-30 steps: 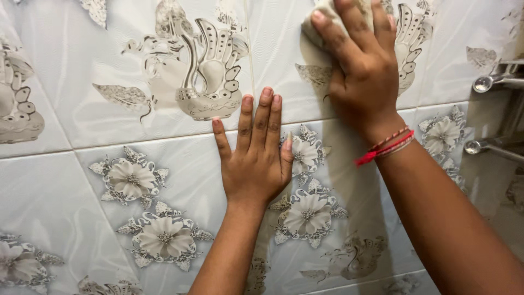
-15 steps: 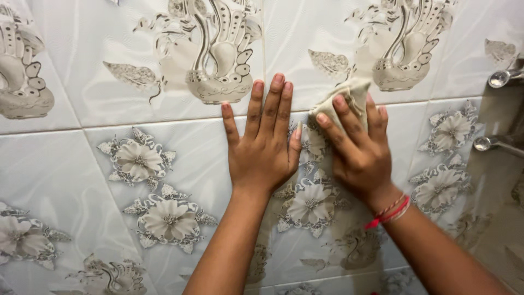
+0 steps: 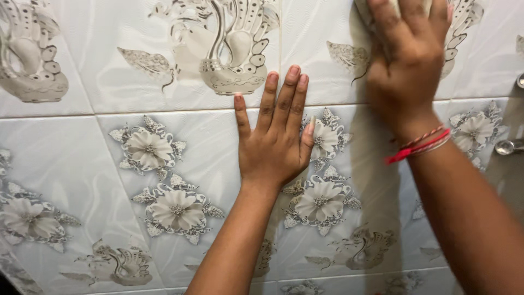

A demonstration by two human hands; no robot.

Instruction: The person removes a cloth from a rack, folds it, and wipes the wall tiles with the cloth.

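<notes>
Step in hand: the person is wiping the tiled wall (image 3: 164, 65); this looks like the middle of a rubbing stroke, at its high end.
Right hand (image 3: 406, 60): it is pressing at the upper right of the frame, fingers close together and laid flat over a pale cloth (image 3: 364, 12), clamping it against the tile. Only a small edge of the cloth is showing beside the fingers.
Left hand (image 3: 273, 142): it is lying open and flat on the wall in the centre of the frame, fingers straight and together, holding nothing, only bracing.
Wrist: a red thread bracelet (image 3: 420, 145) is sitting on the right wrist.
Right edge: a metal tap fitting (image 3: 506, 146) is showing, well apart from the hands.
Next move, as I judge: it is calling for steady pressure on the cloth and a pass over tile not yet rubbed.
Difference from earlier: half a second ago the right hand was lower, just beside the left hand; now it is standing higher, and the left hand is staying in the same place.
</notes>
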